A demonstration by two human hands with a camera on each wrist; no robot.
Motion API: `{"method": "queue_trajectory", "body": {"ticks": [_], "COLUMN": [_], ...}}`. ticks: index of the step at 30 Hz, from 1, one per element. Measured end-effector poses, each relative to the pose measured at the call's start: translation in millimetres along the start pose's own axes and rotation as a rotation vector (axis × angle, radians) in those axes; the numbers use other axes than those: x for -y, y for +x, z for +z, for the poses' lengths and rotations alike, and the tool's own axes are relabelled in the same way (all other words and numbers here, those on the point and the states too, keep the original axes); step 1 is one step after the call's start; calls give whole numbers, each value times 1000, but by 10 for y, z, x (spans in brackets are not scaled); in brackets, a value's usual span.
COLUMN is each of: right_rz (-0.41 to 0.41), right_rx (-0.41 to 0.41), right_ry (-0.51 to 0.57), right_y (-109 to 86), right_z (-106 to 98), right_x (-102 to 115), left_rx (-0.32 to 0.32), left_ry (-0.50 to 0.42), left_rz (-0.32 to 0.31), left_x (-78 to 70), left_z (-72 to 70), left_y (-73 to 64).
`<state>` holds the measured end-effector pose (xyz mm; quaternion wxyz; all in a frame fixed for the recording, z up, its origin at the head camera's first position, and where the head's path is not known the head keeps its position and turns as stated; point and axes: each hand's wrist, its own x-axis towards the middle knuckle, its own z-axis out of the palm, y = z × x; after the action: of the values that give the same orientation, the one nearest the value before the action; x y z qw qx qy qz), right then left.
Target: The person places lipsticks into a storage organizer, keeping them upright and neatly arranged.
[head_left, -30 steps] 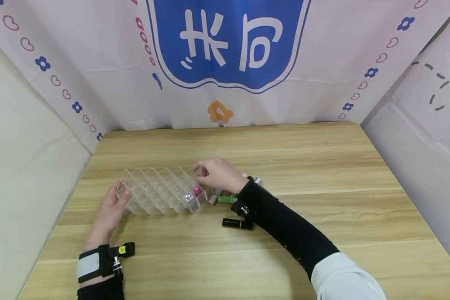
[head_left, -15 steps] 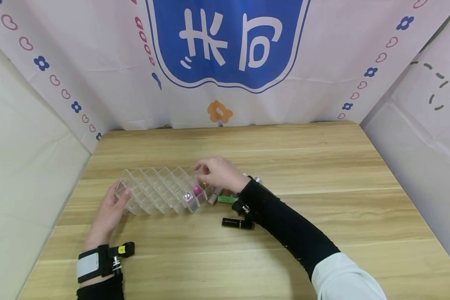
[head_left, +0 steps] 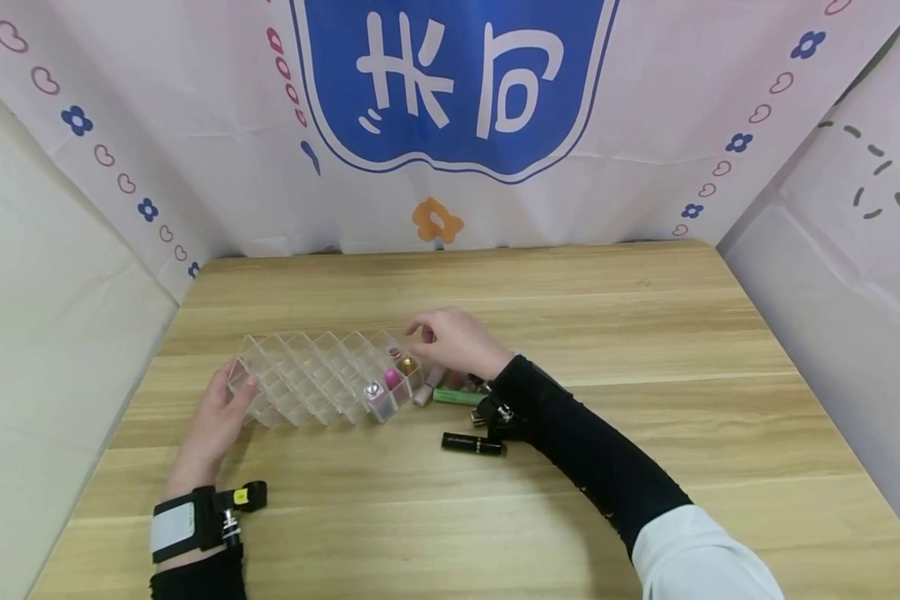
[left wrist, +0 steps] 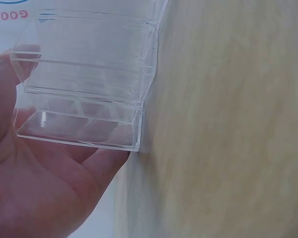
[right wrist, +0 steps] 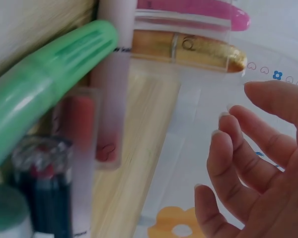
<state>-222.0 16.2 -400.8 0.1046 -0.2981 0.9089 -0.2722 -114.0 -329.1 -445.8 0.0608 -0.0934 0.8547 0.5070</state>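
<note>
My left hand (head_left: pixel 213 417) grips the left end of a clear organizer (head_left: pixel 311 379) with diamond-shaped slots. In the left wrist view, the palm and fingers (left wrist: pixel 107 161) lie around the organizer's end. Several cosmetics stand in its right-end slots: a silver-topped tube (head_left: pixel 376 393), a pink lipstick (head_left: pixel 392 379) and a gold lipstick (head_left: pixel 407 365), with a dark reddish top just behind. My right hand (head_left: pixel 461 340) hovers by that end, fingers loosely bent and holding nothing. In the right wrist view its fingertips are apart from the gold lipstick (right wrist: pixel 208 50).
Right of the organizer lie a green tube (head_left: pixel 456 397), a pale pink tube (head_left: pixel 425 392) and other cosmetics partly hidden by the right wrist. A black lipstick (head_left: pixel 471 444) lies nearer on the wooden table (head_left: pixel 390 517). A printed cloth (head_left: pixel 570 208) hangs behind.
My right hand has drawn back slightly to the right from over the organizer, uncovering the gold lipstick and the reddish top. The left hand keeps its grip on the organizer.
</note>
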Motion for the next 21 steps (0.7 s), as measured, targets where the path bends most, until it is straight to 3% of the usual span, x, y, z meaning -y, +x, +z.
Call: {"method": "queue_trajectory", "body": {"ticks": [11, 17, 21], "right_rz": [-6, -13, -67], "right_rx": [12, 65, 112], "right_ry": [-63, -70, -90], "right_y": [-85, -145, -172], "right_z": [17, 26, 40], "right_x": [-144, -182, -218], "left_rx": [-6, -8, -11], "left_ry": [7, 18, 26], "left_rz": [10, 10, 15], "left_x": [7, 22, 19], "left_z": [0, -2, -3], "left_y": [10, 18, 15]}}
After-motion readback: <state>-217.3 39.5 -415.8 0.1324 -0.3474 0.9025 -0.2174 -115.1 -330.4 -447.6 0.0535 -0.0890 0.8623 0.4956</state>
